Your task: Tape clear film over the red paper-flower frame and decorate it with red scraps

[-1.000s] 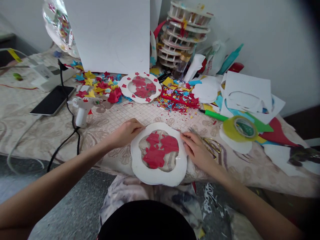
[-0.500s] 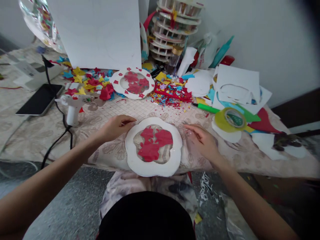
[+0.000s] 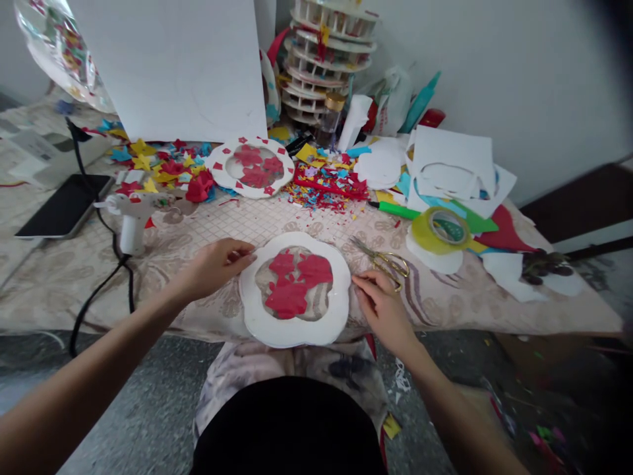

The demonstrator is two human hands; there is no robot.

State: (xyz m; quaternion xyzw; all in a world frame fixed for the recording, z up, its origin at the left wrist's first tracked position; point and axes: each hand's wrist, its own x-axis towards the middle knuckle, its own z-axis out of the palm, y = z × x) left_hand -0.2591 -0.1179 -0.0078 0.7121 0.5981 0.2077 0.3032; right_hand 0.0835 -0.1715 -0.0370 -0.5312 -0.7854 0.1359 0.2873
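In front of me lies a white flower-shaped paper frame (image 3: 257, 320), with a clear window and red paper flowers (image 3: 287, 297) in it. My left hand (image 3: 215, 267) is closed, finger and thumb at the frame's upper left edge. On the opposite side my right hand (image 3: 386, 307) pinches the right edge, the other fingers curled in. Gold-handled scissors (image 3: 383, 257) lie on the cloth just beyond my right hand. The frame's lower edge reaches over the table's front edge.
A white glue gun (image 3: 132, 221) stands left, its black cord running off the front edge. Behind are a finished frame with red spots (image 3: 225, 168), paper scraps (image 3: 321, 191), a green pen (image 3: 398, 210), a yellow tape roll (image 3: 425, 231) and a phone (image 3: 62, 208).
My right hand has moved left off the scissors, which now lie uncovered, to the frame's right edge. My left hand stays by the left edge. The whole view has shifted slightly.
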